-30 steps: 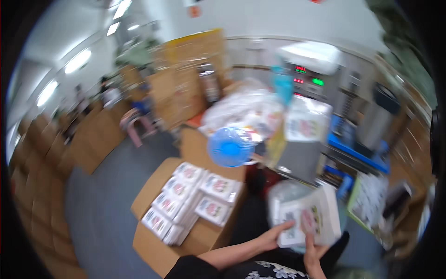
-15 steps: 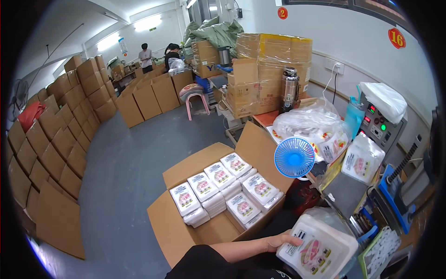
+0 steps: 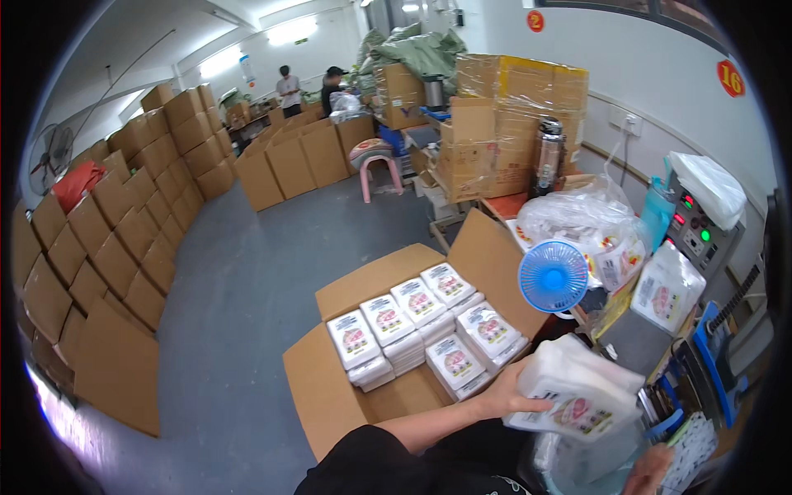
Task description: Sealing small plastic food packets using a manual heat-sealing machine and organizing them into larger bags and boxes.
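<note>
My left hand [image 3: 513,394] grips a stack of white printed plastic packs [image 3: 577,408], thumb on the printed face and the stack tilted. At the lower right, my right hand [image 3: 650,470] is blurred; its fingers cannot be made out. It is beside a pale blue tub [image 3: 606,478] with clear plastic in it, below the held packs. Left of the packs stands an open cardboard box [image 3: 313,396]. Several stacks of similar white packs [image 3: 388,318] fill its far and right parts, and bare cardboard shows at its near left.
A blue round basket-like fan [image 3: 553,277] stands on the cluttered bench to the right, beside bagged packs [image 3: 582,223] and a control box [image 3: 701,227] with lit displays. Stacked cartons [image 3: 124,214] line the left side. A pink stool [image 3: 379,177] and two people are farther back.
My left hand has lifted and tipped the stack of packs, showing its edge. My right hand has come into view at the lower right. The whole view has shifted slightly.
</note>
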